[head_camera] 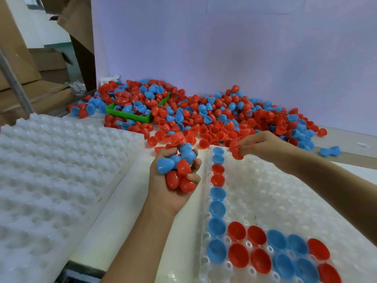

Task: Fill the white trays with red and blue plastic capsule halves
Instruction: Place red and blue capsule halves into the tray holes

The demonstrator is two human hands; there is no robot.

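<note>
A white dimpled tray (281, 193) lies at the right, with blue and red capsule halves (217, 209) seated down its left column and along two near rows. My left hand (173, 180), palm up just left of the tray, holds a handful of red and blue halves (179, 166). My right hand (265, 146) pinches a red half (234, 150) over the tray's far left corner, beside the top of the filled column. A large loose pile of red and blue halves (214, 115) covers the table behind the tray.
A stack of white trays (51, 170) with no halves in them sits at the left. A green bin (130, 115) lies half buried in the pile. A pale wall stands behind the pile, and cardboard boxes (30, 74) at the far left. Two blue halves (330, 151) lie apart at the right.
</note>
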